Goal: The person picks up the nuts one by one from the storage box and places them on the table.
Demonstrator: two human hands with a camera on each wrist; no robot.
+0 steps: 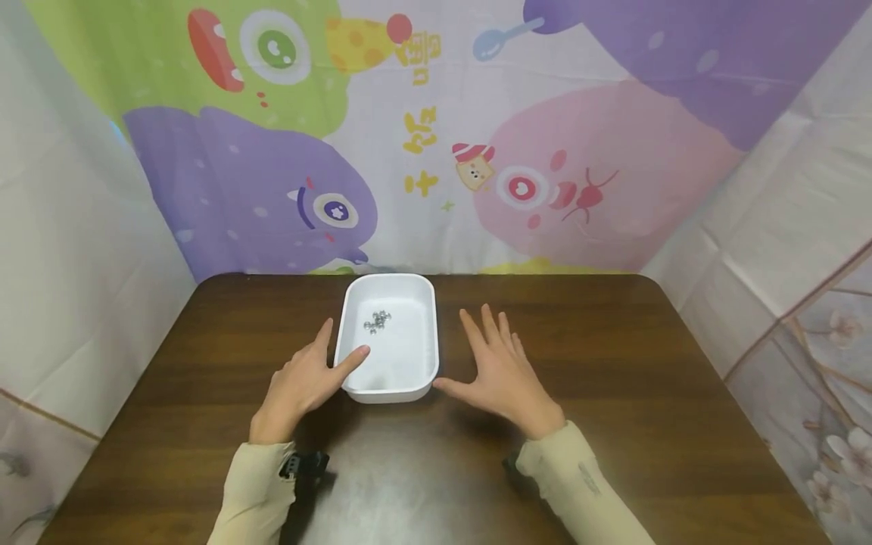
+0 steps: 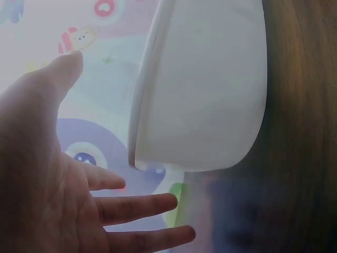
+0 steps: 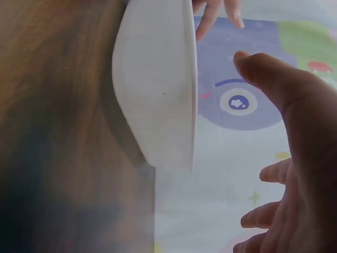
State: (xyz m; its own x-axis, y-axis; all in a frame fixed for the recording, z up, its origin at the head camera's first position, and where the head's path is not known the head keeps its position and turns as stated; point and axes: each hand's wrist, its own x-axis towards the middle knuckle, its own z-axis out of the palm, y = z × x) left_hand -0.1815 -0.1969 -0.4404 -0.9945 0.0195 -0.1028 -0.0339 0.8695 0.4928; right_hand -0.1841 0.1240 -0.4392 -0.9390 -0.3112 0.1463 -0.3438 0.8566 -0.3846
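Observation:
A white rectangular tray (image 1: 402, 371) stands on the brown table, with several small shiny silver balls (image 1: 378, 321) clustered toward its far left inside. My left hand (image 1: 306, 382) is at the tray's left side, fingers spread, its thumb overlapping the near-left rim in the head view. The left wrist view shows a gap between that hand (image 2: 68, 184) and the tray wall (image 2: 205, 95). To the right of the tray hovers my right hand (image 1: 500, 371), fingers extended and apart, thumb tip close to the near-right corner. Neither hand grips anything.
The dark wooden table (image 1: 613, 378) stretches out on both sides of the tray. Behind it hangs a cloth (image 1: 422, 227) printed with cartoon monsters. Pale curtains (image 1: 770, 250) enclose the left and right sides.

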